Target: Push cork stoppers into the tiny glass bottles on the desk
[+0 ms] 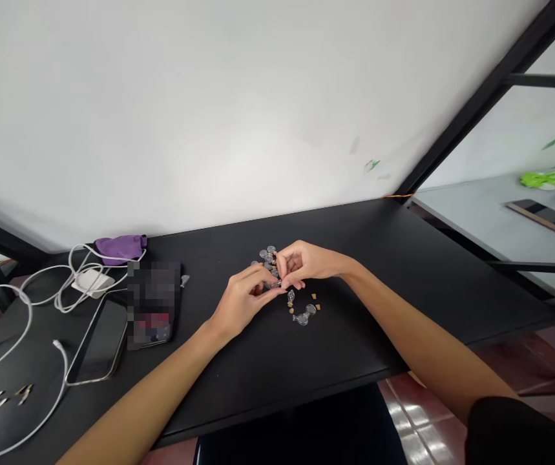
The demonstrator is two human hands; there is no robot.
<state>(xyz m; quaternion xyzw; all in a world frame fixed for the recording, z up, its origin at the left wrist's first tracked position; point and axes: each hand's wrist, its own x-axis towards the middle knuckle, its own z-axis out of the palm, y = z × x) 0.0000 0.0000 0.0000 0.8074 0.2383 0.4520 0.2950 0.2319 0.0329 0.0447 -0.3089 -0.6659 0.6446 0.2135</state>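
In the head view, the left hand (239,302) pinches a small clear piece (273,284) between thumb and fingers. The right hand (313,261) meets it from the other side, thumb and index finger pressed together at the piece's end; whether a second tiny part sits in that pinch, I cannot tell. Just beyond the fingertips lies a cluster of clear pieces (264,254), partly covered by the hands. On the near side of the fingers, a little to the right, are a loose clear piece (291,296), two rounded clear pieces (302,319) and small tan plugs (318,307), seemingly cork. Well to the left of the fingers lie a phone (97,342) and a white charger (92,283).

The left pinch should be light and steady, as the piece looks smooth and apt to slip, while the right fingertips do the fine work, in line with the piece rather than sideways. Hands held low over the black tabletop (258,368) would soften any drop; a careless wrist could scatter the loose plugs
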